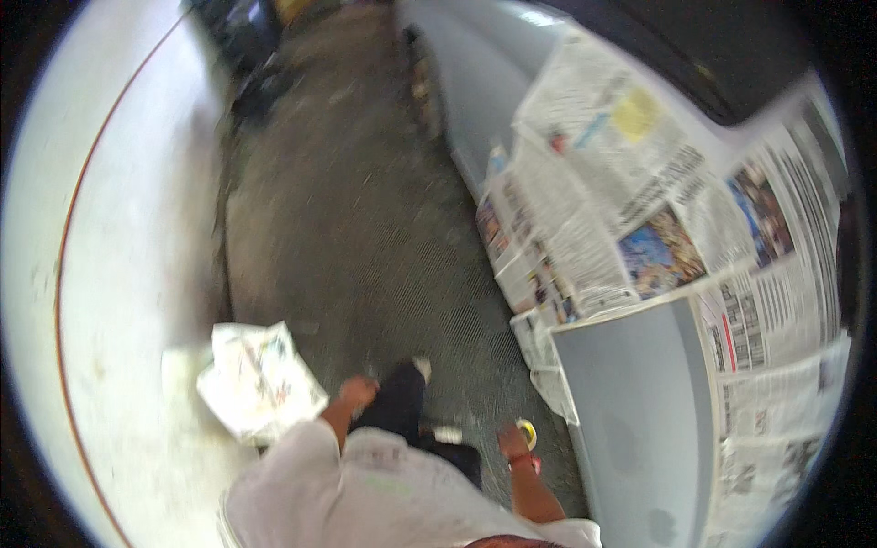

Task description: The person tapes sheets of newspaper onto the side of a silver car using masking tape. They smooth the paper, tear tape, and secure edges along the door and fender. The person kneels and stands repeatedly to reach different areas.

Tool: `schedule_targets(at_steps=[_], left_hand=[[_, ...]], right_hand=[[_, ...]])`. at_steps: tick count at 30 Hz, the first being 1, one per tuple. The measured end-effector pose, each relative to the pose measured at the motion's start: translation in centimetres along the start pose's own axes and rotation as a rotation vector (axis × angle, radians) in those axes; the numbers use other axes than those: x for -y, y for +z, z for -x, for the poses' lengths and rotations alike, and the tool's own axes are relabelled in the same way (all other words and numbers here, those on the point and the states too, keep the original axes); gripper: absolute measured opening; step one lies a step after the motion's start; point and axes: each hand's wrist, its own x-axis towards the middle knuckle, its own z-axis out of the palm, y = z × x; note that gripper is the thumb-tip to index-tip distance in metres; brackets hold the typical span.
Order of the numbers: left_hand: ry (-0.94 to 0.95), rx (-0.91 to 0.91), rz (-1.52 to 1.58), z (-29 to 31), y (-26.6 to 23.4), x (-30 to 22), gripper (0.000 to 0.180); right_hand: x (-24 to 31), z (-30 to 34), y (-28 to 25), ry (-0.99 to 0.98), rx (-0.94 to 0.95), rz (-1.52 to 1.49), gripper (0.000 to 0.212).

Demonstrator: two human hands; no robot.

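Note:
My right hand (512, 442) hangs low beside the car and holds a roll of yellow tape (529, 435); a red band circles that wrist. My left hand (359, 391) is down in front of my body, near a stack of newspaper (260, 379) by the wall. Its fingers are too small and blurred to make out. On my right is a grey car body panel (630, 402), bare within a border of newspaper. Newspaper sheets (603, 173) cover the car's surface above and around that panel.
A white wall (128, 228) with a thin reddish line runs along my left. Dark ribbed flooring (356, 201) lies between wall and car. Black bag-like things (260, 87) sit at the far left. Farther along, the car's side (466, 73) shows uncovered grey.

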Motion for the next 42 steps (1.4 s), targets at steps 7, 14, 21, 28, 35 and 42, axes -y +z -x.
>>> schedule_targets(at_steps=[7,14,21,28,35,42], left_hand=[[-0.265,-0.001,0.128,1.9,-3.7,16.7,0.059],[-0.229,-0.205,0.589,-4.7,-3.7,20.2,0.053],[-0.474,-0.363,0.896,-7.5,-13.1,21.3,0.044],[-0.83,-0.423,1.053,-10.2,-4.5,29.2,0.062],[-1.191,-0.493,1.171,-9.5,-1.5,35.5,0.079],[-0.832,-0.587,0.298,-12.4,-11.7,40.0,0.093]], right_hand=[[2.9,-2.0,-12.0,0.307,-0.093,-0.726,0.034],[-0.8,-6.0,-20.8,0.458,0.315,-0.67,0.047],[3.7,-21.8,-38.5,0.315,0.093,-0.706,0.043],[10.7,-31.1,-45.4,0.141,0.123,-0.701,0.043],[8.7,-31.6,-43.0,0.096,0.264,-0.472,0.041],[9.1,-33.3,-43.5,0.144,0.391,-0.315,0.04]])
